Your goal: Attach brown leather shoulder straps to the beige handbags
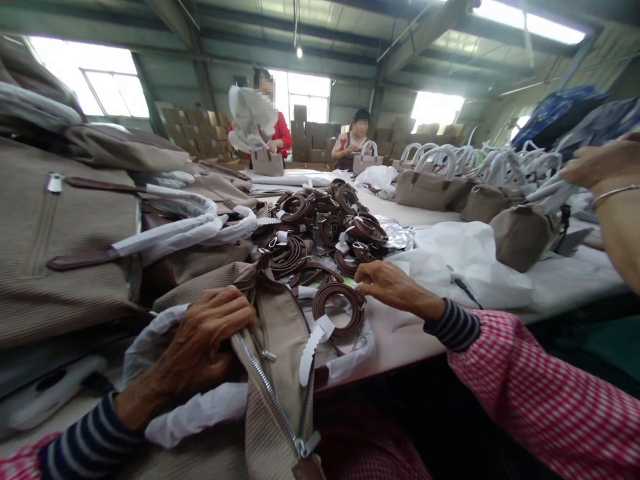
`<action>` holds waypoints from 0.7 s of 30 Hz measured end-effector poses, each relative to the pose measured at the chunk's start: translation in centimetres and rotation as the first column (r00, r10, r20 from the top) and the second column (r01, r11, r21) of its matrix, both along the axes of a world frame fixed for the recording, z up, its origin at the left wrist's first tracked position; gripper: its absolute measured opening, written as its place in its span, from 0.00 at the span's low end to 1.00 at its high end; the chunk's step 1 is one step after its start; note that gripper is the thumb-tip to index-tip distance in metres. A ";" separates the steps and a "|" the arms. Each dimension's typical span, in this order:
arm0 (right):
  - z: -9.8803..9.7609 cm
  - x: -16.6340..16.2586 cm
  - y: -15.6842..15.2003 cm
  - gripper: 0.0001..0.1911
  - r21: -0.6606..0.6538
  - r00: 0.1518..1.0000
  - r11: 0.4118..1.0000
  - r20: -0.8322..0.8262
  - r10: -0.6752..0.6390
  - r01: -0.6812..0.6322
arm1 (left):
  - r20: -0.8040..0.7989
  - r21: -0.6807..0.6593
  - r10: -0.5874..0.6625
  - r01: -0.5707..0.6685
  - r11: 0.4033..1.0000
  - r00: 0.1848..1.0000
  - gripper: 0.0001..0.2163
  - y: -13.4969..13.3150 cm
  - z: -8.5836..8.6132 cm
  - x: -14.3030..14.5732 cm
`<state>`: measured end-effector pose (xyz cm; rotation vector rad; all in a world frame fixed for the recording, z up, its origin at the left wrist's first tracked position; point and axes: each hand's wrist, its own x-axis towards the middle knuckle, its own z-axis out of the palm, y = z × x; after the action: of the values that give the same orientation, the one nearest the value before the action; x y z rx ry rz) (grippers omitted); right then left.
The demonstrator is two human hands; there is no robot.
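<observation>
My left hand (213,333) is closed on the edge of a beige ribbed handbag (270,400), beside its metal zipper. The bag lies unzipped in front of me, its lining showing and its handles wrapped in white paper. My right hand (393,287) pinches the upper right of a coiled brown shoulder strap (340,310), over the right side of the bag's opening. A white notched tag (316,347) hangs by the coil. Just beyond lies a pile of similar coiled straps (325,220) with metal clips.
More beige bags (65,233) are stacked at left. Finished-looking handbags (430,187) stand at right behind white wrapping sheets (455,253). Another person's hand (600,163) with a bracelet reaches in from the right. Two people work across the table, one in a red top (285,133).
</observation>
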<state>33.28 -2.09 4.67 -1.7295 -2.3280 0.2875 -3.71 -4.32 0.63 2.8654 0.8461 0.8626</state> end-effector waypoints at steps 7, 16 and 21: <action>-1.0 -2.5 3.0 0.10 0.067 0.996 0.996 0.069 -0.062 0.057 | 0.011 -0.002 0.011 -0.011 1.000 1.000 0.04 -0.1 0.0 0.1; 0.6 2.1 -1.5 0.07 -0.066 0.987 0.998 -0.159 -0.010 0.000 | -0.001 0.011 0.034 -0.033 0.999 0.999 0.05 -0.1 0.0 -0.1; 1.1 4.9 -7.6 0.08 -0.409 0.879 0.901 -0.471 -0.075 -0.143 | -0.040 0.024 0.016 -0.015 1.000 0.999 0.04 -0.1 0.3 0.0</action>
<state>38.16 -9.65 5.79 -1.5435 -2.0178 1.1801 -3.67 -4.44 0.97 2.9098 0.8689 0.8242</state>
